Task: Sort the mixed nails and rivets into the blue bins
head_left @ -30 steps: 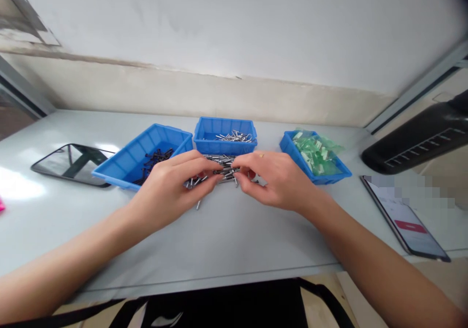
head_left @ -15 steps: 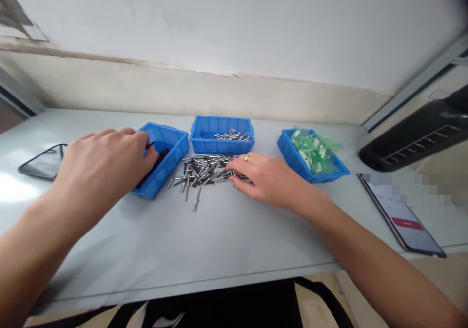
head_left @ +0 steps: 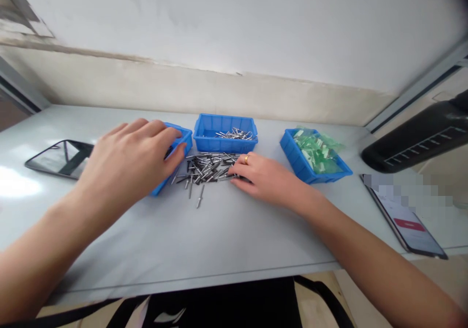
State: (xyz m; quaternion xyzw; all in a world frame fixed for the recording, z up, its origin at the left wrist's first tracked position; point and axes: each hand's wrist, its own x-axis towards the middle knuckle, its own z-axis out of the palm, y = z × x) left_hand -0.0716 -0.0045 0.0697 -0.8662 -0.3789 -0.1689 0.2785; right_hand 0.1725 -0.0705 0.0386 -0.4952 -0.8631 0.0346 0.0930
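Note:
My left hand (head_left: 131,160) hovers over the left blue bin (head_left: 182,140) and hides most of it. Its fingers are stretched out towards the right, and I see nothing in them. A pile of silver and dark rivets (head_left: 204,168) lies on the table in front of the middle blue bin (head_left: 224,145), which holds a few silver rivets. My right hand (head_left: 263,178), with a ring on one finger, rests on the table. Its fingers lie flat against the pile's right edge. One rivet (head_left: 199,202) lies apart, nearer to me.
A third blue bin (head_left: 292,156) with green packets stands at the right. One phone (head_left: 58,157) lies at the left, and another with its screen lit (head_left: 409,223) lies at the right near the table's edge. A black object (head_left: 417,143) juts in from the right. A wall runs behind the table.
My left hand left the pile, reached over the left bin with something dark, and has now swung back right above the bin. My right hand has stayed at the pile.

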